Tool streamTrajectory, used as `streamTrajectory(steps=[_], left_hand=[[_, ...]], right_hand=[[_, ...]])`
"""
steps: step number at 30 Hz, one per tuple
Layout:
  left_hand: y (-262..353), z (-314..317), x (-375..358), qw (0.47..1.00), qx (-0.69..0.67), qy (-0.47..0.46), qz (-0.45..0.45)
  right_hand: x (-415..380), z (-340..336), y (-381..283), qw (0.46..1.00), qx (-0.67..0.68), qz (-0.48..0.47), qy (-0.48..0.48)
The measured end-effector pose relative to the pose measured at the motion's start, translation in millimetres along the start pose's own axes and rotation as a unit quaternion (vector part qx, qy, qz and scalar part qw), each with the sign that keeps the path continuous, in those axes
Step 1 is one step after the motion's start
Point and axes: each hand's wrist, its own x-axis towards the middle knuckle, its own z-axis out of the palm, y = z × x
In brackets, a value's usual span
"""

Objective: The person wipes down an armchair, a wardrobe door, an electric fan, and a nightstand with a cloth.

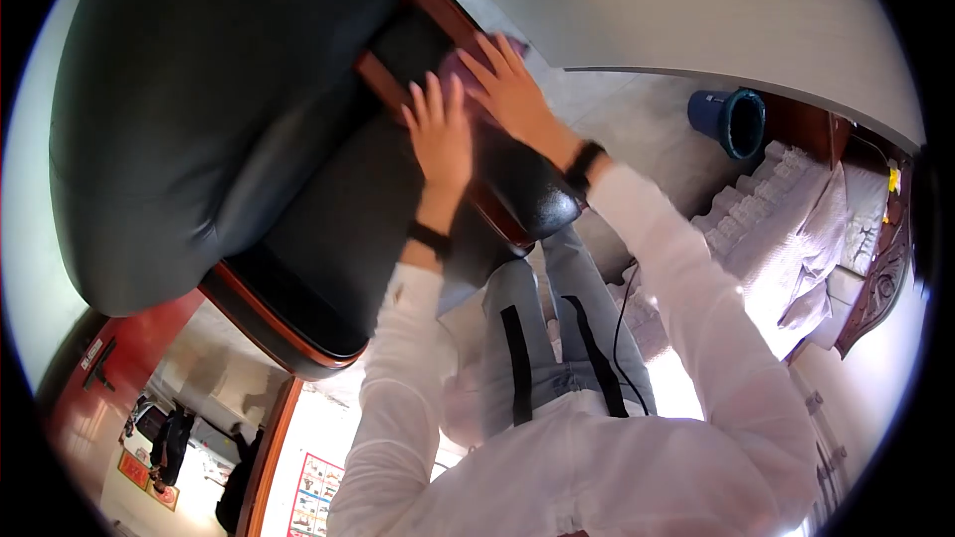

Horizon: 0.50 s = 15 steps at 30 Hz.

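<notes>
A large black leather armchair point(328, 209) with reddish-brown wooden trim fills the upper left. Over its near armrest point(527, 189), my right hand point(517, 99) lies palm down with fingers spread. Under and around those fingers shows a purplish-red cloth point(454, 70), partly hidden by the hand and slightly blurred. Just left of it, my left hand point(440, 139) is stretched flat, fingers extended, at the inner side of the armrest and above the seat. Nothing shows in its grasp. Both wrists wear black bands.
A dark blue bin point(726, 122) stands on the floor to the right, beside a bed point(776, 229) with pale, ruffled covers. A light grey panel point(716, 5) spans the upper right. At lower left are a red door point(124, 358) and people beyond a doorway. A black cord point(619, 338) hangs by my legs.
</notes>
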Motion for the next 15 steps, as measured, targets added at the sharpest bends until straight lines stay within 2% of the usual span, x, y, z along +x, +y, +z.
streamTrajectory(steps=[2,3,7,10,12,15], left_hand=[[-33.1,9.2,38.6,0.997,0.012,0.075,-0.008],[-44.2,11.1,54.2,0.990,0.065,0.121,-0.014],[-61.6,15.8,61.2,0.992,0.020,0.118,-0.043],[-46.8,16.6,33.6,0.990,-0.028,0.130,-0.053],[-31.9,21.8,5.5,0.987,-0.062,0.134,-0.063],[-4.3,24.4,-45.6,0.989,-0.073,0.110,-0.067]], right_hand=[[57.0,27.4,3.0,0.999,-0.019,-0.022,0.038],[81.7,35.5,0.0,0.999,-0.038,-0.019,0.034],[97.1,44.8,-2.0,0.998,-0.037,-0.016,0.052],[74.2,35.5,-5.5,0.999,-0.002,-0.047,0.019],[47.0,30.2,-17.6,0.997,0.064,-0.039,0.020],[-7.9,15.4,-29.7,0.996,0.089,-0.029,0.001]])
